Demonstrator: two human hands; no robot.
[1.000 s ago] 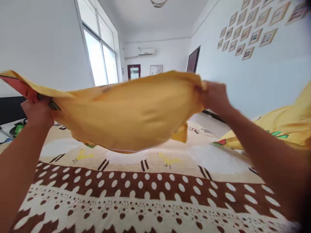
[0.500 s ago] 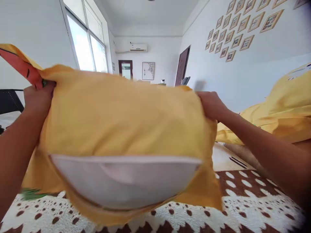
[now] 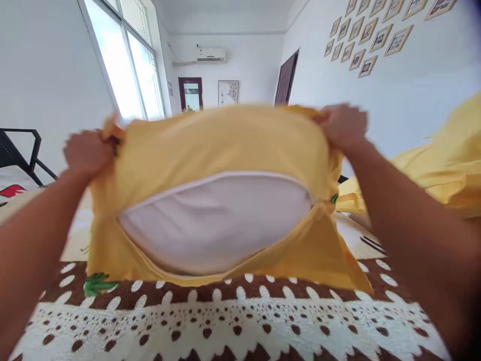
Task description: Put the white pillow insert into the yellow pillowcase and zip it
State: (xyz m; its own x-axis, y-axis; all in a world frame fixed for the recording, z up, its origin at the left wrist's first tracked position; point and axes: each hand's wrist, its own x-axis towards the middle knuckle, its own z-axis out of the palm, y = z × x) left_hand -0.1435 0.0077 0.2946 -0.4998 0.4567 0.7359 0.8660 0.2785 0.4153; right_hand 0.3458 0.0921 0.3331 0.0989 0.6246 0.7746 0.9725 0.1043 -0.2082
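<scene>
A yellow pillowcase [image 3: 225,135] hangs upright in front of me, held by its two upper corners. Through its gaping lower opening shows a white pillow [image 3: 221,220]. My left hand [image 3: 88,153] is closed around the upper left corner, where a bit of orange print shows. My right hand [image 3: 344,125] grips the upper right corner; both hands are blurred by motion. The loose yellow flap spreads below the opening, with a green leaf print at its lower left. Its lower edge hangs over the patterned bedspread.
A brown and white dotted bedspread [image 3: 195,326] lies under the pillow. More yellow fabric [image 3: 424,170] is heaped at the right. At the left stands a black metal frame [image 3: 22,150]. Framed pictures [image 3: 370,30] hang on the right wall, and a window [image 3: 124,50] is at the left.
Both hands have risen, the left also moving right and the crumpled orange corner no longer sticking out. The pillow swung up and away, and its opening gapes taller.
</scene>
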